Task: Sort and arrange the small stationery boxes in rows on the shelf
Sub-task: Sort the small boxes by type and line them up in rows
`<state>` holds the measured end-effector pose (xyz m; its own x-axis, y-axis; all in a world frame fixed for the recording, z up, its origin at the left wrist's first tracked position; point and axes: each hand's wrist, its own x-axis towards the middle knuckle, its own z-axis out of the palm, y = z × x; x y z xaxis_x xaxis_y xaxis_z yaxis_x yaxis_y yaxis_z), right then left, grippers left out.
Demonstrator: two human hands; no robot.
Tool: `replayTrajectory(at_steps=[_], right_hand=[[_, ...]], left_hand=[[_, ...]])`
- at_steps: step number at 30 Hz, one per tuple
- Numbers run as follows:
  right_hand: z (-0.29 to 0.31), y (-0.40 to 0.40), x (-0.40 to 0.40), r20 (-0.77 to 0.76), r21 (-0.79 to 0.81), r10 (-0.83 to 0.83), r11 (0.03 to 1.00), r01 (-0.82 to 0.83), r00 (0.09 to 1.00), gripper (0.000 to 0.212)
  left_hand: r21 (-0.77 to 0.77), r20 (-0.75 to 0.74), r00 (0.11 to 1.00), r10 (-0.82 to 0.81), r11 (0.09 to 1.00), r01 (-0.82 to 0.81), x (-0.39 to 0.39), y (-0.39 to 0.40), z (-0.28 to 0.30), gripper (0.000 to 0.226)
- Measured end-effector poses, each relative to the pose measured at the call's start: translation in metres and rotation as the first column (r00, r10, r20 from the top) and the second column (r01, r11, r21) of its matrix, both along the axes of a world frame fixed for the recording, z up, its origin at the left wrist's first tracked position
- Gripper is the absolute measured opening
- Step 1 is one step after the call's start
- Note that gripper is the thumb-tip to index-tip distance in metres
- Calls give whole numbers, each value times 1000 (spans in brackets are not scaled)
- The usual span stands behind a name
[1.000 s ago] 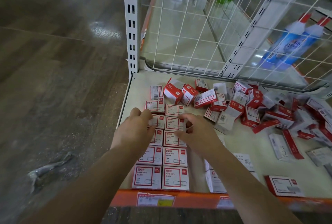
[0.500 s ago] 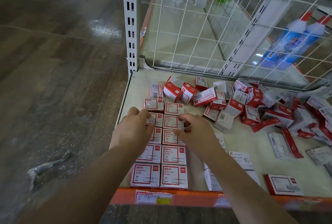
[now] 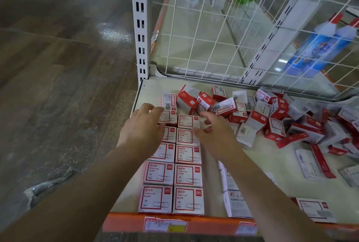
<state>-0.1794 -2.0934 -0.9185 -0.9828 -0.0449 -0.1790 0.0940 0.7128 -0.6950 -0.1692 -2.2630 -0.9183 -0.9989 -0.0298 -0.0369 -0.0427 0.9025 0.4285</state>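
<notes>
Red-and-white paper clip boxes (image 3: 188, 175) in two near-left rows on shelf (image 3: 272, 181); loose pile (image 3: 281, 117) far right. Left hand (image 3: 142, 127) and right hand (image 3: 215, 135) over rows' far end, fingers loosely spread, holding nothing.

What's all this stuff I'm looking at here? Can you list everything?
Red-and-white paper clip boxes in rows: two columns, face up, shelf's left front.
Loose red-and-white boxes in a heap: many, jumbled, shelf's middle and right.
Cream shelf board: one, orange front edge with price labels.
White wire grid back panel: one, behind the shelf.
Blue-and-white bottles with red caps: two, behind the grid, right.
Brown wood-look floor: left.
Left hand, right hand: open, over the rows' far end.
</notes>
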Motion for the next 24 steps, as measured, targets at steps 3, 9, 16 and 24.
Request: replayTrajectory(at_steps=[3, 9, 16, 24], right_hand=[[-4, -2, -8, 34, -59, 34, 998, -32, 999, 36], [-15, -6, -19, 61, -26, 29, 999, -28, 998, 43], [-17, -5, -21, 77, -23, 1, 1000, 1, 997, 43], [-17, -3, -20, 65, -3, 30, 1000, -30, 997, 41]], left_hand=[[6, 33, 999, 7, 1000, -7, -12, 2, 0, 49], [97, 101, 995, 23, 995, -33, -24, 8, -2, 43], [245, 195, 979, 59, 964, -107, -32, 9, -3, 41], [289, 237, 971, 15, 953, -85, -34, 5, -1, 40]])
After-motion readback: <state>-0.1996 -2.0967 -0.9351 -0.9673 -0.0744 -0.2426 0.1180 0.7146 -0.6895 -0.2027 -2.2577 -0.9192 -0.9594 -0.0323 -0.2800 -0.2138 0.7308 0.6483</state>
